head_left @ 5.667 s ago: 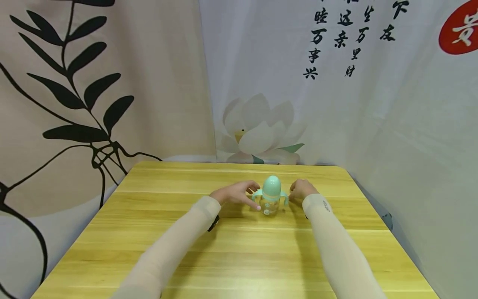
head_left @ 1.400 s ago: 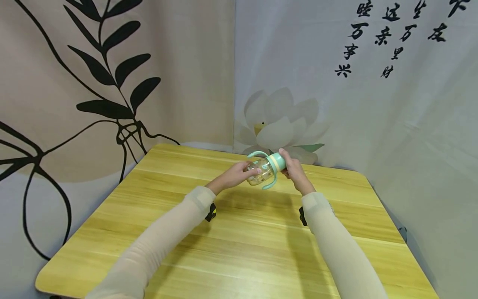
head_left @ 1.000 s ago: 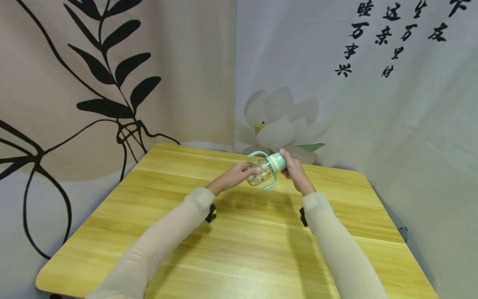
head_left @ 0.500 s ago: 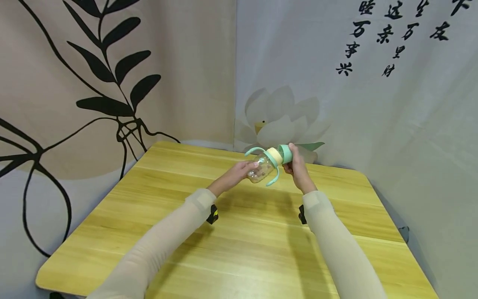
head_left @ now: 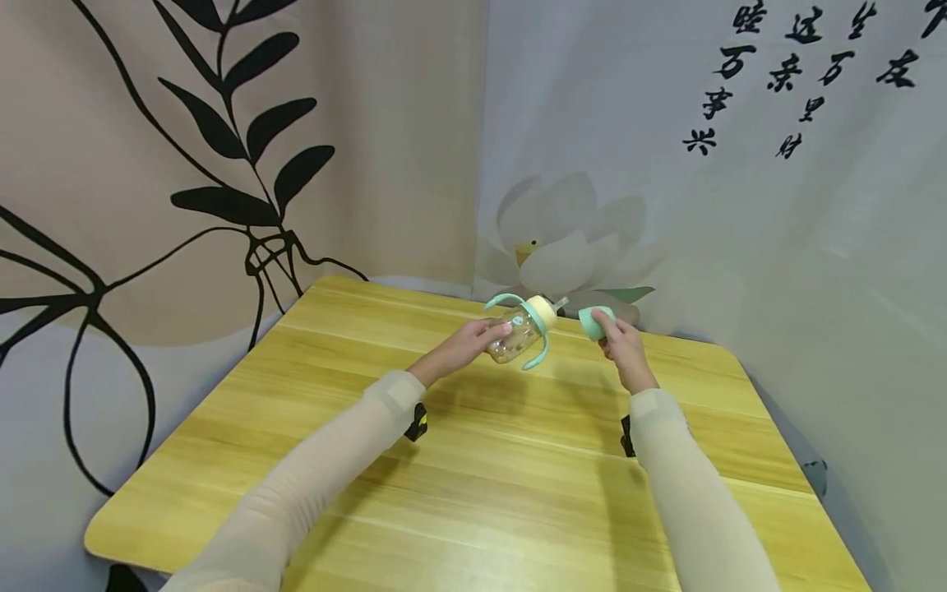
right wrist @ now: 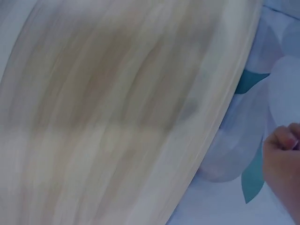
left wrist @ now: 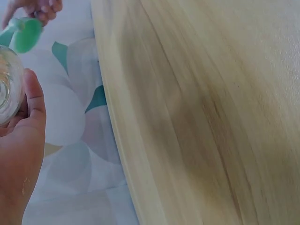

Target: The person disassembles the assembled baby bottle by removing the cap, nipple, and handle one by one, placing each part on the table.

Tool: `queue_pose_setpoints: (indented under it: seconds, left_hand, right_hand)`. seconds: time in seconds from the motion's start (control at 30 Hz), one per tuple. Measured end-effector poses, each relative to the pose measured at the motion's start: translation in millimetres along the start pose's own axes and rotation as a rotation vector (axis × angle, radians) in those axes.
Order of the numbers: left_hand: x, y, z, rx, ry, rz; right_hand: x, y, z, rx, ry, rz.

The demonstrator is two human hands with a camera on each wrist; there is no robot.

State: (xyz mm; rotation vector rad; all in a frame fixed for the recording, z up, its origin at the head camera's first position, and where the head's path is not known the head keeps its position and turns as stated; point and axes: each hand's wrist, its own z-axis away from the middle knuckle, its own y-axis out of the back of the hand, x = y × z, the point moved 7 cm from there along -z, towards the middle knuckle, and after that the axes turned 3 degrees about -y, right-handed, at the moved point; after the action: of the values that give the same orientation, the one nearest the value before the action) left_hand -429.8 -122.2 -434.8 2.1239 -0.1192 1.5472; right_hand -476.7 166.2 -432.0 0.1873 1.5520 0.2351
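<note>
My left hand (head_left: 468, 344) grips the clear body of a baby sippy bottle (head_left: 512, 335), which tilts up to the right above the table. The bottle has two mint-green handles, a pale yellow collar and a translucent straw spout, now bare. To its right my right hand (head_left: 623, 349) pinches the mint-green cap (head_left: 594, 322), apart from the spout. In the left wrist view the bottle's base (left wrist: 8, 86) lies in the left palm, with the green cap (left wrist: 28, 35) beyond it. The right wrist view shows curled fingers of the right hand (right wrist: 283, 161); the cap is outside that view.
A wooden table (head_left: 459, 485) with rounded corners lies under both arms. Behind its far edge hangs a printed cloth backdrop (head_left: 399, 148) with leaves, a lotus and lettering. Black wrist cameras (head_left: 418, 422) sit under the sleeves.
Earlier the bottle stood on the table, then was lifted and tilted between both hands. The right hand has pulled the cap off and moved right with it, baring the spout.
</note>
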Motion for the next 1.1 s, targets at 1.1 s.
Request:
queue_pose_setpoints:
  seconds: [1.1]
  left_hand:
    - [-7.1,10.2,2.7,0.018,0.05,-0.033]
  right_hand:
    - [58.4,6.1,-4.1,-0.02,-0.145,0.457]
